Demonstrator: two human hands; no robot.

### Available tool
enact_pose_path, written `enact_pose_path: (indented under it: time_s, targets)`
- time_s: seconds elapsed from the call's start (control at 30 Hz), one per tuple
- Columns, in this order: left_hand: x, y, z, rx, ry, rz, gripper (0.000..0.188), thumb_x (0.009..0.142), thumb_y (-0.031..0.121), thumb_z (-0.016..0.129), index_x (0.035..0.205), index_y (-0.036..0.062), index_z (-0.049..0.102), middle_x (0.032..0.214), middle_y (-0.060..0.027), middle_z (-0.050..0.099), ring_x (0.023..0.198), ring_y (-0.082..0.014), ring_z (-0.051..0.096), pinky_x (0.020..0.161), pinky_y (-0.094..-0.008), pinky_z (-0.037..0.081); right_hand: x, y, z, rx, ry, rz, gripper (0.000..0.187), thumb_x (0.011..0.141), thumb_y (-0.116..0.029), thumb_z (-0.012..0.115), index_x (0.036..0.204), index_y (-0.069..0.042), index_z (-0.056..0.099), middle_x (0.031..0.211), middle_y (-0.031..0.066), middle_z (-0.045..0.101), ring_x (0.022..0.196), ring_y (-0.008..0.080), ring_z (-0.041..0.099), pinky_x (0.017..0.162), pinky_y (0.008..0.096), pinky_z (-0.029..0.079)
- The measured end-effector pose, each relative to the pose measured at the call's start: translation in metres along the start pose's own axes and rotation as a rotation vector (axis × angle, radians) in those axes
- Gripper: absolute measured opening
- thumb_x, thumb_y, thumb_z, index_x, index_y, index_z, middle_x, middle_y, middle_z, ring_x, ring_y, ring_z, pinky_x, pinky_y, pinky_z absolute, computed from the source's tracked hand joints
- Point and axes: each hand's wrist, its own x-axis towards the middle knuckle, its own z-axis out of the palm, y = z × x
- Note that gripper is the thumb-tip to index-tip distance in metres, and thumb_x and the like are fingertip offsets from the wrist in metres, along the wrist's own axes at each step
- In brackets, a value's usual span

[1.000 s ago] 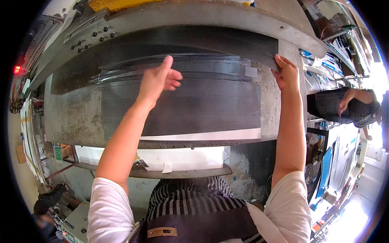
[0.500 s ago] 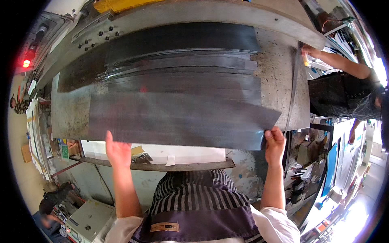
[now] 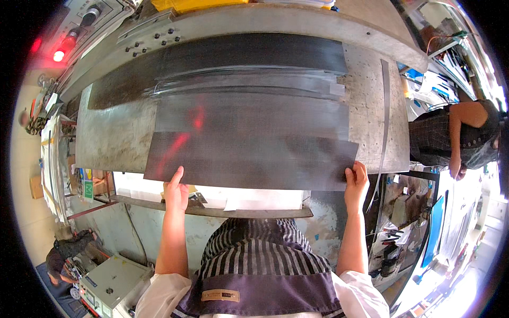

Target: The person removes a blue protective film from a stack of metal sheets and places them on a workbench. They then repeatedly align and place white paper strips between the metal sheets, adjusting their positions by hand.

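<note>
A long, flat dark grey sheet (image 3: 254, 164) lies with its near edge reaching past the front of the metal table. My left hand (image 3: 176, 192) holds that edge near its left end, thumb on top and fingers hidden underneath. My right hand (image 3: 357, 183) pinches the sheet's near right corner, thumb against the edge. Under and behind it lie another wide grey sheet (image 3: 254, 114), a layered pile of narrower strips (image 3: 244, 83) and a darker sheet (image 3: 254, 53) at the back. Red light glows on the sheets' left part.
A thick metal beam (image 3: 265, 20) with several bolts runs along the back. One narrow strip (image 3: 385, 106) lies across the table (image 3: 366, 90) at right. A co-worker (image 3: 445, 132) stands beyond the right edge. White material (image 3: 260, 197) shows below the front edge. A red lamp (image 3: 59, 54) glows upper left.
The held sheet has gone from slanted to nearly level, and its left end has shifted right with my left hand. The co-worker's hand has left the strip at the table's right.
</note>
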Motion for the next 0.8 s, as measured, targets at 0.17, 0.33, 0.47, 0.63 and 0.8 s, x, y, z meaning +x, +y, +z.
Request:
enact_pose_path:
  time_s: [0.17,0.33,0.47,0.63,0.8]
  targets:
    - [0.015,0.000,0.008,0.070,0.029,-0.014,0.040,0.085,0.007,0.074,0.121,0.0095,0.059,0.115,-0.0012,0.063,0.105,-0.0156,0.061,0.091,-0.0350,0.050,0.031,-0.009,0.004,-0.068,-0.070,0.107,0.023,0.088,-0.004,0.065,0.108,0.005,0.062,0.102,0.0143,0.061,0.088,0.0269,0.061,0.079,0.0342,0.050]
    - [0.004,0.010,0.028,0.114,0.007,0.053,0.040,0.082,0.015,0.080,0.116,0.0065,0.060,0.111,-0.0023,0.064,0.098,-0.0139,0.062,0.080,-0.0336,0.054,0.037,0.003,0.010,0.128,0.033,0.010,0.023,0.088,-0.008,0.069,0.106,0.003,0.063,0.099,0.0082,0.059,0.082,0.0176,0.056,0.075,0.0288,0.048]
    - [0.010,0.011,0.013,0.391,0.094,0.000,0.040,0.082,0.034,0.081,0.098,0.0017,0.063,0.089,-0.0066,0.067,0.070,-0.0138,0.066,0.055,-0.0278,0.053,0.045,-0.007,0.012,0.022,0.020,0.031,0.022,0.087,-0.010,0.070,0.105,0.002,0.065,0.092,0.0092,0.059,0.078,0.0193,0.057,0.074,0.0306,0.049]
    - [0.017,0.020,-0.006,0.801,0.162,-0.249,0.061,0.085,0.061,0.066,0.065,0.0042,0.060,0.052,-0.0017,0.053,0.041,-0.0119,0.051,0.037,-0.0254,0.039,0.051,0.002,0.033,-0.060,0.106,0.014,0.033,0.085,-0.012,0.072,0.115,-0.004,0.064,0.090,0.0116,0.057,0.081,0.0259,0.059,0.074,0.0363,0.050]
    - [-0.016,0.007,0.011,1.017,-0.083,0.101,0.040,0.098,0.034,0.061,0.074,0.0015,0.062,0.054,0.0001,0.052,0.047,-0.0077,0.049,0.045,-0.0241,0.038,0.039,-0.011,-0.004,0.016,0.273,0.066,0.032,0.087,-0.009,0.071,0.117,-0.004,0.063,0.097,0.0054,0.059,0.084,0.0150,0.056,0.072,0.0278,0.048]
